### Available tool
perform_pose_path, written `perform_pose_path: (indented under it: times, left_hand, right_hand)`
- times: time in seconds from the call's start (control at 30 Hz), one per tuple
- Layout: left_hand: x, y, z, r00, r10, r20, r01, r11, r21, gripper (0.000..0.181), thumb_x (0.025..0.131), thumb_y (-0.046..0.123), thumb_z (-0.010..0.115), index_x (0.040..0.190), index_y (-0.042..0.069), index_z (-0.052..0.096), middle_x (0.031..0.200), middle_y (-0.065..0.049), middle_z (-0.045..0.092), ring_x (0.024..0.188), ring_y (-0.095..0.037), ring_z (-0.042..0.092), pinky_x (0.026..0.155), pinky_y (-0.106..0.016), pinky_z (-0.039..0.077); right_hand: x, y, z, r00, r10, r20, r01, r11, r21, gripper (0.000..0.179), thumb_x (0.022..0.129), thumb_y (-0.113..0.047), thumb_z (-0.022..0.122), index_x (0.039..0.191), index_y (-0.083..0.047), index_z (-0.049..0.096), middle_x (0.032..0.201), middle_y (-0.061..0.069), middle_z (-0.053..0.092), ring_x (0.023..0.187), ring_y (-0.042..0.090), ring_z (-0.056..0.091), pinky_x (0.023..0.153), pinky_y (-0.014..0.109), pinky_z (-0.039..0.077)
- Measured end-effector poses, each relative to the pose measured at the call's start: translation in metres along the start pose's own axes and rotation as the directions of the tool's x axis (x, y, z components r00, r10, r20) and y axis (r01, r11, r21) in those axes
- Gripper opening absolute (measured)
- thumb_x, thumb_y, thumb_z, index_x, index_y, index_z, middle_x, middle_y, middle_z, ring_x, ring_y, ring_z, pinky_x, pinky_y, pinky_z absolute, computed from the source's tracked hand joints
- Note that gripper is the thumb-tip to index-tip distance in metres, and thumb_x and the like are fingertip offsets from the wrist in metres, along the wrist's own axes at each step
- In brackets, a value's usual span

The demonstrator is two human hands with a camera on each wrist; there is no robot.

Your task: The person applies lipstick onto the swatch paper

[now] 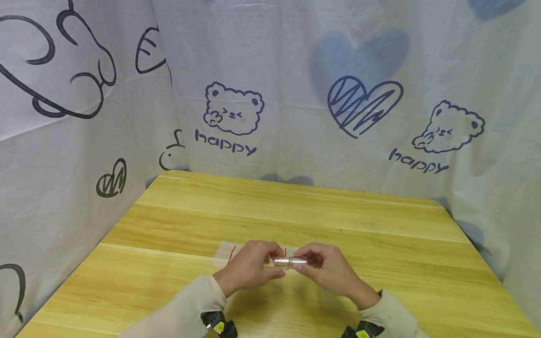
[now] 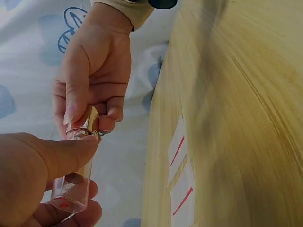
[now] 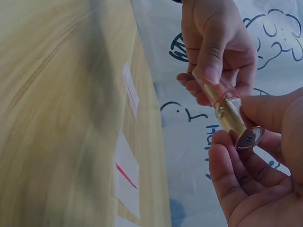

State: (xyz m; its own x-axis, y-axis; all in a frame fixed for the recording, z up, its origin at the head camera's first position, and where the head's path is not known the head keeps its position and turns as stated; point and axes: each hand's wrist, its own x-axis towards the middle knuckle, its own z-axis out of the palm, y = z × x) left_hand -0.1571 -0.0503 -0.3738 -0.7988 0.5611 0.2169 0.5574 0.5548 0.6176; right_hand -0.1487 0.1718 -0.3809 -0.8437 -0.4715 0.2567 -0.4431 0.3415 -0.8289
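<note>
Fingers [image 2: 75, 101] of both hands are curling around one small clear glass vial [image 2: 75, 182] with a metallic cap [image 3: 232, 118], holding it level just above the near middle of the wooden table [image 1: 380, 225]. The left hand [image 1: 249, 270] is pinching the glass end; the right hand [image 1: 331, 272] is pinching the capped end. Just beyond the hands, pale paper slips [image 2: 179, 146] with red marks are lying flat; two are showing clearly. Farther back, one printed cloth backdrop [image 1: 296, 70] is hanging around the table.

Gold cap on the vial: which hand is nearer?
Right. The right hand pinches the gold cap itself; the left hand holds the clear vial body, just beside the cap.
</note>
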Motion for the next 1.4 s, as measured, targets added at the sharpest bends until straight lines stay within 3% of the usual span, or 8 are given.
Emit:
perform_pose_path:
  times: [0.37,0.63,0.9,1.1,1.23,1.4]
  left_hand:
    - [0.002,-0.001,0.003,1.000,0.019,-0.012,-0.019,1.000,-0.014,0.016,0.082,0.017,0.080,0.093,0.013,0.068,0.090,0.005,0.067,0.080,-0.007,0.060,0.070,-0.025,0.051]
    - [0.003,0.000,0.004,1.000,0.029,-0.002,-0.029,0.999,-0.022,0.015,0.081,0.015,0.081,0.087,0.014,0.067,0.082,0.009,0.064,0.069,-0.002,0.053,0.061,-0.022,0.046]
    - [0.007,-0.002,0.002,0.999,0.048,0.007,-0.048,0.999,-0.011,0.022,0.076,0.014,0.084,0.091,0.012,0.069,0.086,0.007,0.067,0.074,-0.004,0.057,0.065,-0.022,0.048]
    - [0.005,-0.005,0.000,1.000,-0.008,0.030,0.008,1.000,-0.015,0.040,0.080,0.018,0.082,0.114,0.006,0.065,0.103,-0.004,0.067,0.086,-0.014,0.060,0.072,-0.028,0.051]
    - [0.006,-0.009,-0.005,0.998,-0.056,0.016,0.056,0.998,-0.005,0.048,0.085,0.022,0.077,0.126,0.005,0.059,0.112,-0.010,0.065,0.095,-0.023,0.061,0.078,-0.035,0.052]
    - [0.004,-0.017,-0.012,0.997,-0.080,0.002,0.080,0.997,0.016,0.044,0.089,0.022,0.073,0.127,0.005,0.058,0.115,-0.012,0.064,0.099,-0.026,0.061,0.082,-0.041,0.051]
  right_hand:
    - [0.001,0.004,0.003,0.997,0.058,0.041,-0.060,0.997,0.044,0.019,0.097,-0.015,0.062,0.105,0.000,0.068,0.085,0.007,0.068,0.071,0.021,0.066,0.061,0.029,0.055]
    - [0.000,0.003,0.004,0.997,0.058,0.053,-0.061,0.997,0.053,0.018,0.096,-0.016,0.063,0.105,-0.001,0.068,0.085,0.008,0.068,0.070,0.020,0.066,0.060,0.028,0.055]
    - [0.001,0.006,0.000,0.987,0.041,0.153,-0.035,0.999,-0.041,0.025,0.093,-0.019,0.068,0.111,-0.002,0.067,0.088,-0.001,0.066,0.075,0.010,0.060,0.065,0.027,0.053]
    - [-0.001,0.009,-0.003,0.976,0.063,0.210,-0.046,0.995,-0.087,0.025,0.094,-0.018,0.066,0.113,-0.002,0.067,0.088,-0.003,0.064,0.077,0.010,0.058,0.065,0.027,0.052]
    - [-0.003,0.013,-0.008,0.980,0.092,0.176,-0.078,0.994,-0.083,0.022,0.094,-0.015,0.065,0.112,-0.002,0.064,0.092,-0.001,0.064,0.080,0.012,0.060,0.068,0.027,0.052]
    - [-0.003,0.018,-0.016,0.982,0.154,0.111,-0.149,0.988,-0.052,0.024,0.094,-0.012,0.065,0.114,0.000,0.059,0.098,0.006,0.064,0.086,0.019,0.061,0.072,0.028,0.053]
